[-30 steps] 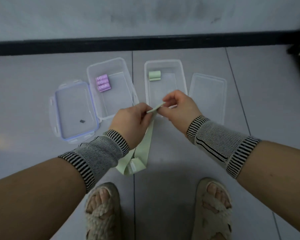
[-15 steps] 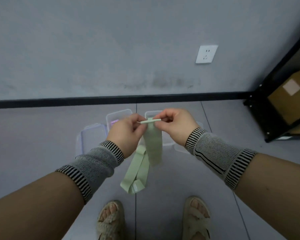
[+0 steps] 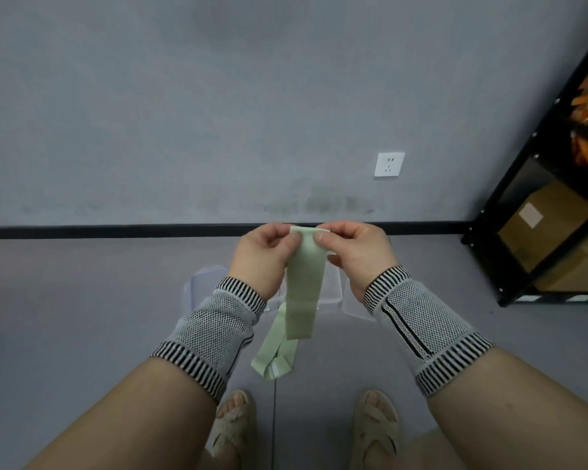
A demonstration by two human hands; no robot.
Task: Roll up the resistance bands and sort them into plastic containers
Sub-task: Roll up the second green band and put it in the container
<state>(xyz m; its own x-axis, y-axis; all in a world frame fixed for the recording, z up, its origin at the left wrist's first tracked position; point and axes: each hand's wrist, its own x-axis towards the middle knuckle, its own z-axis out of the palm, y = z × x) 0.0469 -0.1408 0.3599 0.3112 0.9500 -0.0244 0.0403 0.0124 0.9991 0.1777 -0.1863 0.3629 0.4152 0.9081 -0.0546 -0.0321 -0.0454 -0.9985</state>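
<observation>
We saw a person's two forearms reaching forward from the bottom of the view, each wearing a grey mesh wrist sleeve [image 3: 218, 325] with black-and-white striped cuffs. The left hand [image 3: 263, 257] and the right hand [image 3: 355, 256] were raised side by side in front of a grey wall [image 3: 218, 113]. Both pinched the top edge of a pale green resistance band [image 3: 304, 290], thumbs on the near face and curled fingers behind it, one hand at each upper corner. The band hung straight down between the wrists as a flat strip, and its lower loop [image 3: 274, 361] dangled in the air above the grey floor [image 3: 65, 300], twisted a little to the left.

Below and behind the hands, we could make out parts of clear plastic containers [image 3: 333, 290] standing on the floor, mostly hidden by the hands and band; we could not tell what lay inside them. A clear lid or container edge [image 3: 202, 283] showed just left of the left wrist.

A black skirting strip [image 3: 116, 231] ran along the foot of the wall, and a white power socket [image 3: 389, 164] sat on the wall above the right hand. At the far right stood a black metal shelf [image 3: 523, 184] holding a brown cardboard box [image 3: 543, 225]. Two feet in cream woven sandals [image 3: 375, 427] showed at the bottom.
</observation>
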